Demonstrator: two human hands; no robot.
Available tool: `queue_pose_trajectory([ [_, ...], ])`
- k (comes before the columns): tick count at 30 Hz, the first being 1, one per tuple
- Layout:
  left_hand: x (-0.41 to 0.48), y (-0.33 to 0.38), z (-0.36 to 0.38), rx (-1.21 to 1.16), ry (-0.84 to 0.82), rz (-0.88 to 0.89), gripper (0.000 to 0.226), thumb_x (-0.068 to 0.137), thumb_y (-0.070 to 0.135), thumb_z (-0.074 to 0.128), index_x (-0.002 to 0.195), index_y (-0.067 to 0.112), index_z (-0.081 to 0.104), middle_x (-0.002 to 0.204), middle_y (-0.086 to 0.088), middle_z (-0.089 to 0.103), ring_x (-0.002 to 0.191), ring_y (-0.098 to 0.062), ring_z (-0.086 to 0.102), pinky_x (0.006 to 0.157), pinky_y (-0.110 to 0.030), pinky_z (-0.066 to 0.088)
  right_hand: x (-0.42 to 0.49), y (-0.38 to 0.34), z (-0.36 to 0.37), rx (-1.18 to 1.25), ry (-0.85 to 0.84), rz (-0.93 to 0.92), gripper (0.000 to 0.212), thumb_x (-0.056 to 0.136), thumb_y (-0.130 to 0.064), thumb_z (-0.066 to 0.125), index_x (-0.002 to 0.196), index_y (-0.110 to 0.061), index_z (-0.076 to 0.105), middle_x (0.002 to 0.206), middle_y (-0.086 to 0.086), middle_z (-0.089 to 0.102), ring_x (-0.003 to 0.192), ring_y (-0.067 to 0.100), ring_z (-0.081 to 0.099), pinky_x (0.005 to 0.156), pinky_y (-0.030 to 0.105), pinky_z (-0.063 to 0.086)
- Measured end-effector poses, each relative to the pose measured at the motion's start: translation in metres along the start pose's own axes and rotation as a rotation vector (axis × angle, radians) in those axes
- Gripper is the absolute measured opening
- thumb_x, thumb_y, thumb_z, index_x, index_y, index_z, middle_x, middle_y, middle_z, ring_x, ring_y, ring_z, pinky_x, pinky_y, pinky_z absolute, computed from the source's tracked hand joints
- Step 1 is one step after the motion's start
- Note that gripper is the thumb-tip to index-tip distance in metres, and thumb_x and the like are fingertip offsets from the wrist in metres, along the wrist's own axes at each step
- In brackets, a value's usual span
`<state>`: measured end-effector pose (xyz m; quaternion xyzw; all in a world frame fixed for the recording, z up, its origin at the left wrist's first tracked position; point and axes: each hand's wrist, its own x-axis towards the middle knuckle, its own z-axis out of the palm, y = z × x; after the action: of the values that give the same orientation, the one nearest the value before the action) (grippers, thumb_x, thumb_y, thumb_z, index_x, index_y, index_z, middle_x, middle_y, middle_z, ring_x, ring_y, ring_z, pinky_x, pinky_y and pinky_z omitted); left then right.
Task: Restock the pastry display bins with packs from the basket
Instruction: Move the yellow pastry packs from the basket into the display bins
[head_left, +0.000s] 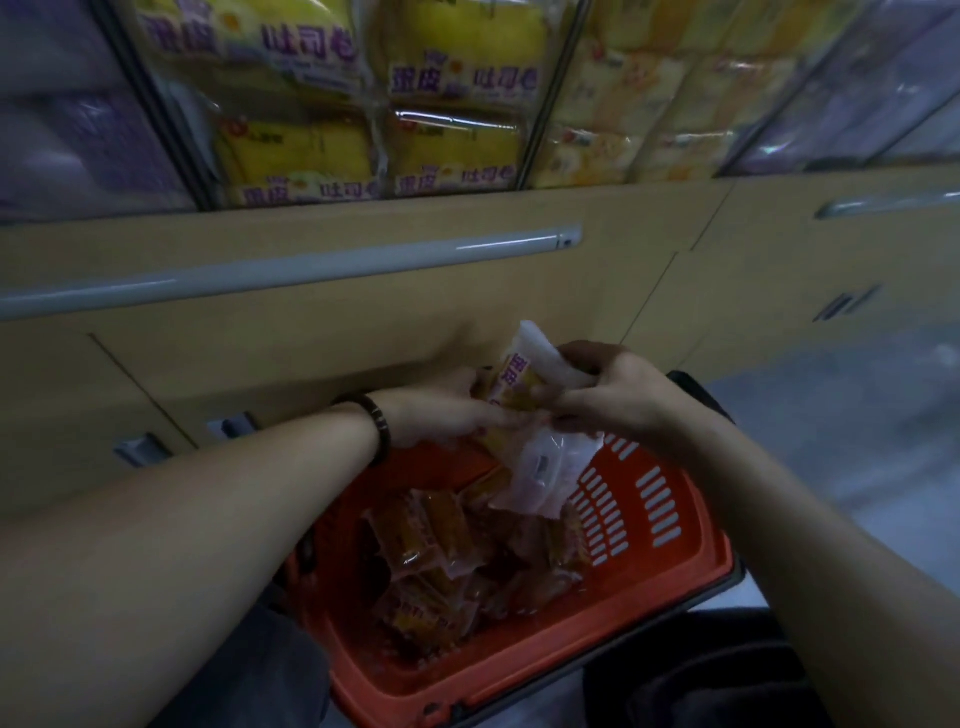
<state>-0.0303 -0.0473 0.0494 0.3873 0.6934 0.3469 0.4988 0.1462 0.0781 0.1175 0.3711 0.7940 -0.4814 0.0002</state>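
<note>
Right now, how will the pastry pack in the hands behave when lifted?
Probably floppy: the pastry pack has clear wrapper drooping below the left hand and right hand. Likely light: finger pinches carry it. Glossy film may slip.

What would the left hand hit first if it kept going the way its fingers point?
The pack: the left hand touches it now. Just beyond seems to be the right hand, gripping that pack, though depth is unclear.
</note>
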Motion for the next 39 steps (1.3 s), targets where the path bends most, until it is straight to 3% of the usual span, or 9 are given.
queue_pose_trajectory([
  [3, -0.004, -0.002, -0.009, -0.128, 0.042, -0.066, 0.061, 0.083, 0.054, 0.086, 0.133, 0.031, 0.062, 0.128, 0.005, 0.071, 0.118, -0.020, 0.067, 0.095, -0.053, 0.061, -0.003, -0.005, -0.004, 0.105, 0.061, -0.002, 0.078, 0.069, -0.036, 0.096, 0.139, -0.024, 0.064, 0.109, 0.005, 0.077, 0.087, 0.020, 0.079, 0.081, 0.047, 0.066],
  [9, -0.012, -0.004, -0.014, -0.186, 0.052, -0.187, 0.060, 0.077, 0.062, 0.084, 0.126, 0.031, 0.067, 0.120, -0.003, 0.077, 0.113, -0.024, 0.073, 0.102, -0.046, 0.058, -0.030, -0.035, -0.036, 0.123, 0.125, -0.097, 0.088, 0.072, -0.031, 0.094, 0.150, -0.033, 0.052, 0.092, 0.008, 0.081, 0.086, 0.015, 0.080, 0.087, 0.037, 0.062],
  [13, -0.013, 0.009, 0.000, -0.372, -0.087, -0.232, 0.046, 0.092, 0.062, 0.069, 0.112, 0.021, 0.074, 0.103, -0.011, 0.077, 0.089, -0.024, 0.071, 0.081, -0.037, 0.056, -0.051, -0.053, -0.060, 0.220, 0.236, -0.246, 0.091, 0.066, -0.047, 0.093, 0.147, -0.036, 0.055, 0.101, 0.009, 0.079, 0.094, 0.020, 0.079, 0.096, 0.047, 0.059],
  [16, -0.007, 0.015, 0.016, -0.448, -0.099, -0.254, 0.055, 0.092, 0.058, 0.070, 0.120, 0.010, 0.072, 0.123, -0.027, 0.073, 0.110, -0.040, 0.069, 0.090, -0.043, 0.055, -0.069, -0.063, -0.075, 0.168, 0.337, -0.354, 0.089, 0.064, -0.053, 0.089, 0.145, -0.038, 0.056, 0.102, 0.000, 0.079, 0.096, 0.015, 0.077, 0.093, 0.046, 0.060],
  [23, 0.000, 0.045, 0.039, -0.843, -0.118, -0.199, 0.088, 0.073, 0.081, 0.069, 0.113, 0.003, 0.073, 0.109, -0.024, 0.074, 0.107, -0.043, 0.071, 0.102, -0.054, 0.055, -0.078, -0.066, -0.054, 0.161, 0.280, -0.711, 0.076, 0.082, -0.035, 0.086, 0.150, -0.021, 0.053, 0.099, 0.008, 0.076, 0.095, 0.025, 0.077, 0.084, 0.042, 0.064],
  [26, 0.003, 0.045, 0.032, -1.079, -0.146, -0.141, 0.107, 0.084, 0.095, 0.039, 0.132, 0.005, 0.067, 0.118, -0.026, 0.071, 0.107, -0.045, 0.071, 0.090, -0.053, 0.060, -0.074, -0.053, -0.049, 0.108, 0.179, -0.699, 0.070, 0.082, -0.034, 0.085, 0.146, -0.022, 0.058, 0.097, 0.005, 0.076, 0.093, 0.024, 0.077, 0.082, 0.040, 0.063],
  [29, -0.001, 0.045, 0.021, -1.126, -0.180, -0.063, 0.118, 0.073, 0.102, 0.039, 0.140, 0.009, 0.065, 0.132, -0.025, 0.068, 0.107, -0.045, 0.071, 0.091, -0.057, 0.060, -0.071, -0.040, -0.050, -0.010, 0.161, -0.563, 0.057, 0.083, -0.035, 0.087, 0.135, -0.024, 0.067, 0.090, 0.000, 0.077, 0.085, 0.016, 0.077, 0.077, 0.037, 0.064],
  [35, -0.007, 0.055, 0.018, -1.043, -0.117, 0.007, 0.069, 0.091, 0.067, 0.053, 0.113, 0.006, 0.077, 0.117, -0.024, 0.072, 0.093, -0.037, 0.074, 0.073, -0.040, 0.064, -0.057, -0.021, -0.050, -0.172, 0.236, -0.434, 0.014, 0.092, -0.036, 0.076, 0.106, -0.036, 0.078, 0.089, -0.012, 0.076, 0.081, 0.005, 0.074, 0.068, 0.035, 0.064],
  [39, -0.013, 0.054, 0.020, -0.964, -0.102, 0.044, 0.054, 0.097, 0.050, 0.050, 0.108, 0.005, 0.079, 0.111, -0.021, 0.072, 0.098, -0.035, 0.069, 0.089, -0.043, 0.055, -0.047, -0.010, -0.058, -0.189, 0.310, -0.336, 0.048, 0.077, -0.055, 0.085, 0.120, -0.039, 0.071, 0.113, -0.016, 0.069, 0.103, 0.002, 0.067, 0.082, 0.036, 0.062],
])
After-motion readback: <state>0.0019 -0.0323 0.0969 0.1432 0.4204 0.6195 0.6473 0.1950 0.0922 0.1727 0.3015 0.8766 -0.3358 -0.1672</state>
